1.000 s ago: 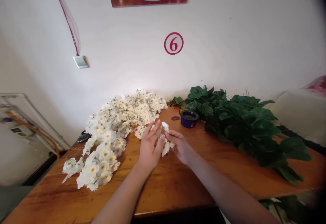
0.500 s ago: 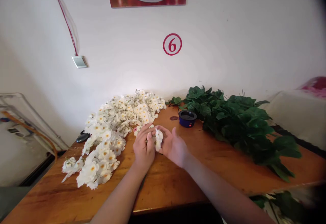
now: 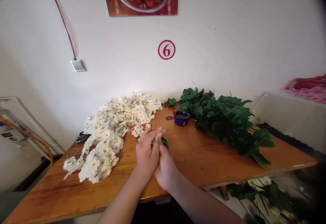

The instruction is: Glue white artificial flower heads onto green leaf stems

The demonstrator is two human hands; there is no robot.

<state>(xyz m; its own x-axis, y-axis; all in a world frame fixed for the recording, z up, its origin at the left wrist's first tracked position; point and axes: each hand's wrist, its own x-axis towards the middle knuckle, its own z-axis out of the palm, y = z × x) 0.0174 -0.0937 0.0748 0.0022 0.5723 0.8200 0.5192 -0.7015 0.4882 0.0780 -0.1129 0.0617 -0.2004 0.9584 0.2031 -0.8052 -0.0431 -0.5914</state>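
Observation:
My left hand (image 3: 147, 149) and my right hand (image 3: 165, 168) are pressed together above the table's middle, the left lying over the right, fingers closed. Between them is an artificial flower, mostly hidden by the fingers. Dark green leaves (image 3: 164, 142) poke out past the fingertips on the right. Just beyond the left fingers shows a small white flower cluster (image 3: 137, 131) with a pink spot; whether it joins what I hold, I cannot tell. To the left spreads a long heap of white artificial flowers (image 3: 109, 132) with yellow centres.
On the wooden table (image 3: 188, 159), a blue round heater-like pot (image 3: 181, 118) with a red light stands beyond my hands. Green artificial leaves (image 3: 219, 115) are piled at the right. A dark object (image 3: 83, 137) sits at the left edge. More flowers and leaves (image 3: 265, 193) lie below, right.
My right hand, spread beside a white flower before, has closed against my left. The white flower between them is now hidden, and green leaves show past the fingers. The view has shifted slightly.

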